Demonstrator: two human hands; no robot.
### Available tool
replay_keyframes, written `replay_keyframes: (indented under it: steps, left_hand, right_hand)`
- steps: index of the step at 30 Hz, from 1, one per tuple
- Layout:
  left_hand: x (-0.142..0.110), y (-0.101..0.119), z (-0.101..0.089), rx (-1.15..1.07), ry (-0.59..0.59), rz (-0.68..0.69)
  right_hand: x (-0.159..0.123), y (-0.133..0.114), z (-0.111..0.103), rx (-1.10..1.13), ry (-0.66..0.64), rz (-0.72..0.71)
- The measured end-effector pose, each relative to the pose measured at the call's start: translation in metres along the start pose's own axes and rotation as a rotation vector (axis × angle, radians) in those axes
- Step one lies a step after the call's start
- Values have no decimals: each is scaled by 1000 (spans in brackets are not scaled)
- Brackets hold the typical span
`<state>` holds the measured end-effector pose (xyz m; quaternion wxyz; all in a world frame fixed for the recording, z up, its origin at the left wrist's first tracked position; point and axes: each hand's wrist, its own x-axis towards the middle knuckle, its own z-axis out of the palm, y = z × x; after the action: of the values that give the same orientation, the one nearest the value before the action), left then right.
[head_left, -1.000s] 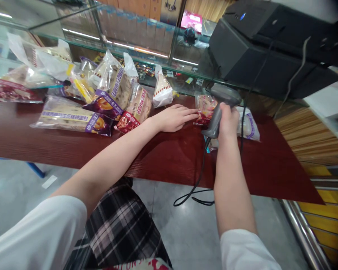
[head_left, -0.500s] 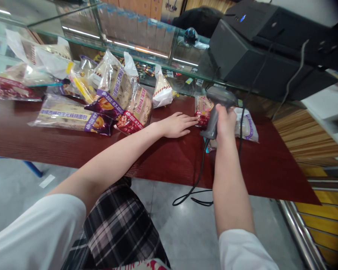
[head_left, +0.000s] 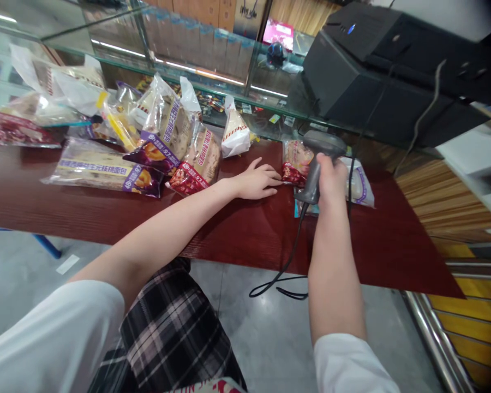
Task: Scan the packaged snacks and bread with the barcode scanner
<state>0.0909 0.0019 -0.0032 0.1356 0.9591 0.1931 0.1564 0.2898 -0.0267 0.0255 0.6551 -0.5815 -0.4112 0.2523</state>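
Note:
My right hand [head_left: 331, 177] is wrapped round the handle of a grey barcode scanner [head_left: 321, 155], its head held over a red-and-clear bread packet [head_left: 294, 161] on the dark red counter [head_left: 237, 229]. My left hand [head_left: 258, 180] lies palm down on the counter just left of that packet, fingers loosely curled and nearly touching its edge. A second clear packet with purple print [head_left: 360, 185] lies right of the scanner, partly hidden by my hand. The scanner's black cable [head_left: 284, 267] hangs over the counter's front edge.
Several bagged breads [head_left: 159, 142] are heaped at the back left of the counter, with a long purple packet [head_left: 102, 172] in front. A white triangular bag [head_left: 235, 134] stands behind my left hand. A black printer [head_left: 388, 71] sits on the glass case [head_left: 213, 49] behind.
My left hand's fingers have drawn back from the red packet and curled slightly. The scanner and my right hand have barely shifted.

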Motion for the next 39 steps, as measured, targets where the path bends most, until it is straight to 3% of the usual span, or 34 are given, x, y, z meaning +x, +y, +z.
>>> replay_keyframes:
  steps: [4,8,10,13,17,19,25,30,35,37,39]
  left_hand:
    - [0,-5,-7,54,135,-77]
    - [0,-6,-20,116,291,-397]
    - [-1,-6,-23,132,355,-467]
    - [-4,-6,-20,150,375,-323]
    - [-7,-7,-12,183,192,-118]
    - [-7,-8,-12,210,158,-146]
    - [-7,-6,-21,303,276,-216]
    - [-9,-3,-18,268,203,-283]
    - [-10,-6,-21,202,155,-260]
    - [-8,-10,-27,59,233,-315]
    - [-6,-17,-32,-146,419,-410]
  right_hand:
    - [5,5,-7,16,6,29]
    - [8,8,-10,3,27,50]
    - [8,8,-9,-5,36,46]
    - [8,8,-8,3,24,18]
    - [7,8,-7,6,11,-5]
    - [7,8,-6,2,14,-2]
    - [7,7,-7,-64,16,7]
    - [5,5,-7,-155,-22,-6]
    - [3,4,-5,-151,-51,11]
    - [3,2,-5,-122,-63,33]
    - [1,-1,-5,-85,-70,51]
